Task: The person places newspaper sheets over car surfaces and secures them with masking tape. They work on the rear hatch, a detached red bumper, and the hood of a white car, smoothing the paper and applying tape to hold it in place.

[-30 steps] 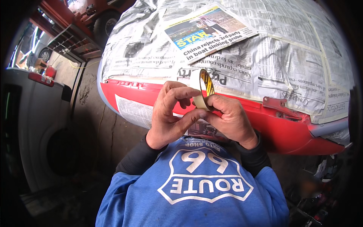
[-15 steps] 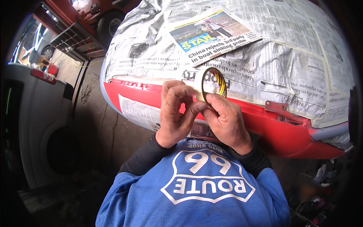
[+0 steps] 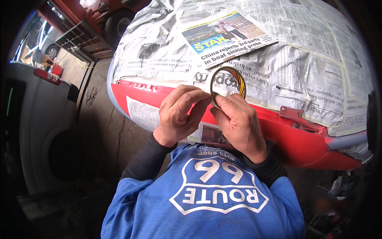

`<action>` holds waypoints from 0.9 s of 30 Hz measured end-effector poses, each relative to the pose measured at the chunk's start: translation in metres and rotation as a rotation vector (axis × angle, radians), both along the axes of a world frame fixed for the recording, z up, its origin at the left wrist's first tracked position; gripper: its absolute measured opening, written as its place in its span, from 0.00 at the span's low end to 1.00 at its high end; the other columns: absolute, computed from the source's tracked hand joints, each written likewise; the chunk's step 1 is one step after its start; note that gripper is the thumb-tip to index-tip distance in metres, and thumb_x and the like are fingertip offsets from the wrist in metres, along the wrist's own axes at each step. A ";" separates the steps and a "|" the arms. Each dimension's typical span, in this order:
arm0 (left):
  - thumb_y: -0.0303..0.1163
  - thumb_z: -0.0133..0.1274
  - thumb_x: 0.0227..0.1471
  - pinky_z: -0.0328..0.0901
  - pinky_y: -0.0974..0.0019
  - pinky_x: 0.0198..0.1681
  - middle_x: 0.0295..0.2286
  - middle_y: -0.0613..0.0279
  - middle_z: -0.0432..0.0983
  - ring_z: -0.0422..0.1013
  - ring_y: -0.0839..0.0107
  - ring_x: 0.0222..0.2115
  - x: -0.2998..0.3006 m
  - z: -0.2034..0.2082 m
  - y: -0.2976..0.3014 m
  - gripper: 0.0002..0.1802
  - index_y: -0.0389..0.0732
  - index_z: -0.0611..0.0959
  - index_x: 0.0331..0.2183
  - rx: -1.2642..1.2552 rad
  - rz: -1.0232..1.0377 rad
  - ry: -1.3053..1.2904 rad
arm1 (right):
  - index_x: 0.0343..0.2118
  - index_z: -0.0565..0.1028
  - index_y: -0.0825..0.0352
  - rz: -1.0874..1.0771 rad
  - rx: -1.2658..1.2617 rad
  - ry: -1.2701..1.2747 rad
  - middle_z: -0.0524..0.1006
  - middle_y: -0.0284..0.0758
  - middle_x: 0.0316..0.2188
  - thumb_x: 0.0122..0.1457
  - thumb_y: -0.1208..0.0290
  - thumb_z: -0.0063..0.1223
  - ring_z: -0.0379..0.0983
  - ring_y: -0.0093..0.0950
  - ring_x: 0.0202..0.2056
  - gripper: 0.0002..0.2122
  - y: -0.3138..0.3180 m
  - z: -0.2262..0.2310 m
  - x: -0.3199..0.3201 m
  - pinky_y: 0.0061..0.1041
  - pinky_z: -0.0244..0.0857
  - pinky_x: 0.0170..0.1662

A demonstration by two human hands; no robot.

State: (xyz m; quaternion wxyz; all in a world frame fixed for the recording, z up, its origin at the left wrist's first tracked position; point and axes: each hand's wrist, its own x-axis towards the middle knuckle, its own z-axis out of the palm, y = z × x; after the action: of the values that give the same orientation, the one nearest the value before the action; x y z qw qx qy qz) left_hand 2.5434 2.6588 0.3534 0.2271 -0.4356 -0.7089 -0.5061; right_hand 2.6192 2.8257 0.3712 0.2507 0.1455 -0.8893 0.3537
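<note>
A roll of masking tape (image 3: 243, 85), with a yellow-and-dark inner core, is held upright over the newspaper-covered hood. My right hand (image 3: 241, 125) grips its near edge between thumb and fingers. Fingertips of my left hand (image 3: 178, 113) are pinched together against the roll's near left edge; whether a loose strip of tape lies between them is too small to see. Just below both hands runs a red painted car panel (image 3: 274, 123).
Newspaper sheets (image 3: 302, 75) taped at their seams cover the car, with a colour front page (image 3: 230, 34) lying on top. A metal bracket (image 3: 292, 113) sticks up on the red panel at right. A grey vehicle (image 3: 38, 119) stands at left, a red one (image 3: 113, 18) behind.
My left hand has shifted slightly left and down, its thumb drawing away from the right thumb. The roll has moved a little to the right and turned to show its opening wider.
</note>
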 end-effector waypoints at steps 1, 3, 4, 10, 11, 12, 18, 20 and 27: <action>0.13 0.60 0.44 0.68 0.69 0.29 0.31 0.57 0.77 0.74 0.69 0.29 -0.001 0.001 -0.001 0.14 0.35 0.80 0.35 -0.028 -0.017 -0.006 | 0.39 0.77 0.71 0.001 0.021 0.023 0.78 0.40 0.29 0.50 0.81 0.60 0.74 0.36 0.32 0.11 0.000 0.000 0.000 0.33 0.69 0.33; 0.14 0.58 0.42 0.69 0.63 0.32 0.30 0.56 0.76 0.74 0.62 0.30 -0.005 0.001 -0.004 0.15 0.37 0.77 0.34 -0.102 -0.038 -0.057 | 0.39 0.77 0.70 -0.003 0.045 0.053 0.78 0.38 0.29 0.50 0.81 0.60 0.74 0.34 0.31 0.12 0.000 0.001 -0.002 0.32 0.69 0.33; 0.14 0.56 0.41 0.68 0.62 0.32 0.29 0.58 0.75 0.73 0.63 0.30 -0.007 0.000 -0.005 0.15 0.37 0.74 0.34 -0.131 -0.074 -0.124 | 0.39 0.78 0.70 -0.008 0.049 0.060 0.78 0.37 0.28 0.50 0.81 0.60 0.74 0.34 0.32 0.12 0.000 0.001 -0.002 0.32 0.68 0.34; 0.14 0.56 0.42 0.66 0.68 0.28 0.29 0.59 0.74 0.72 0.67 0.28 -0.006 -0.004 -0.005 0.17 0.36 0.74 0.37 -0.079 -0.123 -0.029 | 0.37 0.79 0.65 -0.058 0.144 0.075 0.78 0.31 0.28 0.50 0.78 0.61 0.74 0.28 0.35 0.10 0.005 0.005 -0.002 0.35 0.58 0.47; 0.14 0.56 0.43 0.66 0.69 0.27 0.30 0.59 0.74 0.72 0.68 0.28 -0.002 -0.003 -0.003 0.18 0.36 0.74 0.38 -0.023 -0.102 -0.021 | 0.36 0.79 0.64 -0.065 0.143 0.065 0.78 0.30 0.27 0.51 0.77 0.61 0.74 0.27 0.36 0.09 0.005 0.006 -0.002 0.36 0.56 0.49; 0.15 0.61 0.45 0.65 0.72 0.26 0.31 0.60 0.74 0.72 0.71 0.31 0.002 -0.002 0.001 0.18 0.36 0.75 0.39 0.086 -0.134 -0.059 | 0.36 0.79 0.64 -0.064 0.146 0.077 0.78 0.29 0.27 0.51 0.76 0.60 0.74 0.27 0.36 0.08 0.004 0.008 -0.002 0.38 0.55 0.51; 0.22 0.67 0.45 0.67 0.70 0.30 0.34 0.58 0.73 0.71 0.71 0.33 0.001 -0.012 -0.004 0.15 0.37 0.78 0.35 0.215 -0.179 -0.286 | 0.38 0.78 0.64 -0.008 0.244 0.102 0.75 0.29 0.25 0.53 0.75 0.60 0.73 0.27 0.34 0.09 -0.003 0.010 -0.009 0.47 0.52 0.58; 0.21 0.66 0.45 0.67 0.68 0.33 0.33 0.60 0.73 0.70 0.70 0.33 -0.006 -0.020 -0.017 0.14 0.39 0.78 0.34 0.115 -0.117 -0.249 | 0.44 0.78 0.64 -0.001 0.293 0.163 0.75 0.30 0.25 0.52 0.75 0.60 0.73 0.28 0.33 0.15 -0.007 0.010 -0.013 0.47 0.54 0.58; 0.20 0.54 0.57 0.66 0.73 0.36 0.32 0.69 0.74 0.71 0.79 0.32 -0.030 0.022 -0.110 0.03 0.38 0.78 0.34 0.296 0.366 -0.459 | 0.59 0.71 0.65 0.165 0.364 -0.336 0.77 0.37 0.29 0.46 0.84 0.62 0.72 0.38 0.26 0.32 0.020 0.062 0.009 0.36 0.68 0.34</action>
State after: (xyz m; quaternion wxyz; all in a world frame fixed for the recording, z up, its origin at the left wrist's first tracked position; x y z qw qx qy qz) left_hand 2.5130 2.5492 0.3751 0.2095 -0.1378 -0.7269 -0.6394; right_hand 2.6286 2.8460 0.4335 0.0394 0.1993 -0.9526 0.2265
